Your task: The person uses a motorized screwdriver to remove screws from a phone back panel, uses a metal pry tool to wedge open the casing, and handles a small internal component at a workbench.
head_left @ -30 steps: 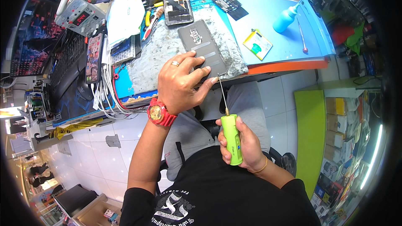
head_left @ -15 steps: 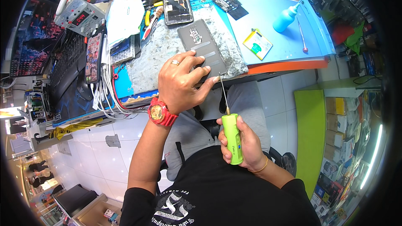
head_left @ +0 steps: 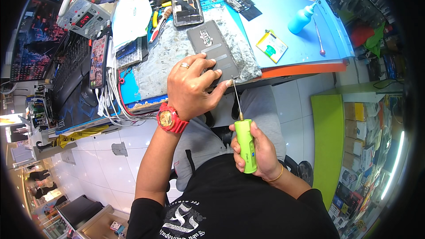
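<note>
My left hand (head_left: 192,86), with a ring and a red watch, presses spread, bent fingertips on a dark phone back panel (head_left: 223,55) lying on a stained grey work mat (head_left: 155,66). Its thumb sits at the panel's lower edge. My right hand (head_left: 259,150) is closed round a lime-green handheld tool (head_left: 243,146), whose long thin metal shaft reaches the panel's lower right corner, beside that thumb. Above the panel lies an opened phone (head_left: 186,6). A battery (head_left: 272,46) rests on the blue mat to the right.
Blue bottles (head_left: 300,22), a thin screwdriver (head_left: 318,37) and a circuit part (head_left: 243,6) surround the work. Leftward are papers (head_left: 130,15), white cables (head_left: 113,88), a propped phone (head_left: 98,62), a power supply (head_left: 84,20) and a keyboard (head_left: 68,66). A green counter (head_left: 326,146) stands right.
My right hand and the green tool have edged slightly upward toward the panel. My left hand has stayed in place.
</note>
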Motion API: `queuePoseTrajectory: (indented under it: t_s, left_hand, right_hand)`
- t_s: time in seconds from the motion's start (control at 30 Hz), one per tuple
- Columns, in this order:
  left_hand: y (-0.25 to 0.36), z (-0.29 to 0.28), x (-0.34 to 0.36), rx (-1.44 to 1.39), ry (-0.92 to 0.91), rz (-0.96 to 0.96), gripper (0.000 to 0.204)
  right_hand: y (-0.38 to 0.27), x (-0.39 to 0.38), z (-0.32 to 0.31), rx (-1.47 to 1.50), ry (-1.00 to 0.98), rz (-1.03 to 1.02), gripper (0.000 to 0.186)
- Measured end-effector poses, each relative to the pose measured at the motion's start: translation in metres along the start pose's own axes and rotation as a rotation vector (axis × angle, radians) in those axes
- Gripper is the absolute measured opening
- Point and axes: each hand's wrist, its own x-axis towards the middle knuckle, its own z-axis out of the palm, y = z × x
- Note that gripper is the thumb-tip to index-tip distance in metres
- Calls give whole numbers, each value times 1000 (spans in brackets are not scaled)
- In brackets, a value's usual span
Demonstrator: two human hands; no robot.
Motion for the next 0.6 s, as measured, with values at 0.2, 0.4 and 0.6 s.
queuePoseTrajectory:
  t_s: [0.2, 0.4, 0.6]
  left_hand:
    - [0, 1, 1, 4, 10, 2, 26]
    - [1, 1, 2, 10, 25, 6, 27]
    - [2, 2, 3, 15, 26, 5, 27]
  right_hand:
    - [-2, -1, 1, 21, -14, -13, 61]
    - [-3, -1, 1, 36, -20, -16, 60]
    - [-3, -1, 1, 49, -12, -15, 60]
